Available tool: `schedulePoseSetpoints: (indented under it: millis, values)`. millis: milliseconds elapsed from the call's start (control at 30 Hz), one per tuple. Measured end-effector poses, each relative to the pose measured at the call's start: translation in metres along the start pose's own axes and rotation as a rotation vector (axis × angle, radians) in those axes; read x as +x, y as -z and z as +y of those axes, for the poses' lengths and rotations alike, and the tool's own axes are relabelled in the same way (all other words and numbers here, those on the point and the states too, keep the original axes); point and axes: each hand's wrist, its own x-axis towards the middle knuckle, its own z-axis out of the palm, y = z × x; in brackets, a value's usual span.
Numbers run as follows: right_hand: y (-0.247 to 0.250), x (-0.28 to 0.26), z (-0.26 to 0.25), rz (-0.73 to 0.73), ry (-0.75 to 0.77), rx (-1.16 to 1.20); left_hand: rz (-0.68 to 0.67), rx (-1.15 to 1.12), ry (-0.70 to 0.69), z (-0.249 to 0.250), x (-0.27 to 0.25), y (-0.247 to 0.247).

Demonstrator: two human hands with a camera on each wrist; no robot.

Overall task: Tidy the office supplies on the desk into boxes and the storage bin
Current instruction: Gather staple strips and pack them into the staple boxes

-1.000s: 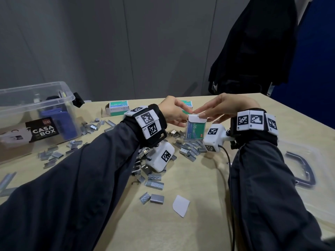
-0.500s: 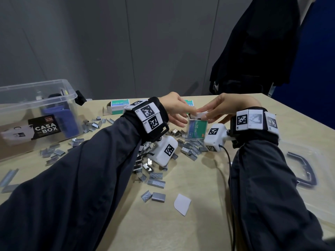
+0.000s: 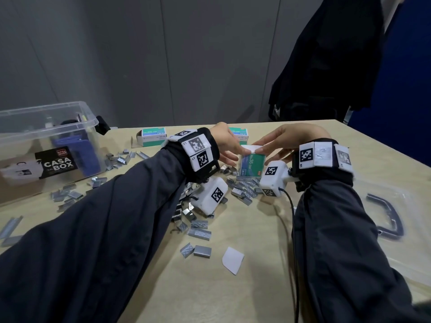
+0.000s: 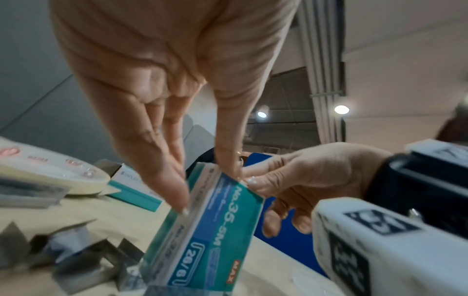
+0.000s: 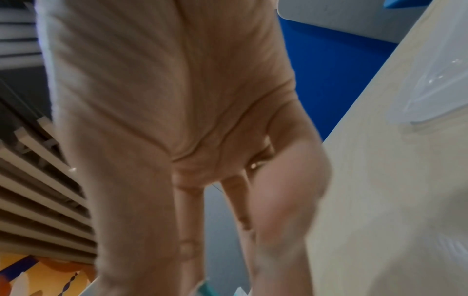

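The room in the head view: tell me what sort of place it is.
Probably an office or workroom: a pale wooden desk strewn with loose staple strips, green staple boxes, grey partition panels behind.

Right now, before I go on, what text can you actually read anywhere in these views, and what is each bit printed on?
"CASA BOX": black label on the clear storage bin.
"No.35-5M": green staple box held by the left hand and right hand.
"26/6": same box, lower panel.
"MAX": same box, red mark at its bottom corner.
"STAPLES", partly hidden: white and teal box behind.
Small red logo above "CASA BOX", wristband tags, far boxes' print: too small or blurred.
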Motion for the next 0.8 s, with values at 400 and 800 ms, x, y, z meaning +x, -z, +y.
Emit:
schedulePoseSetpoints:
  millis: [400, 800]
  values:
    - [0.007, 0.003, 0.029, -0.07, 0.009, 0.21, -0.095, 0.053, 0.174, 0.002, 0.015, -0.02]
    - [0.007, -0.001, 0.033, -0.031, 0.213, 0.338, -0.071, -0.079, 0.182, 0.011, 0.015, -0.011]
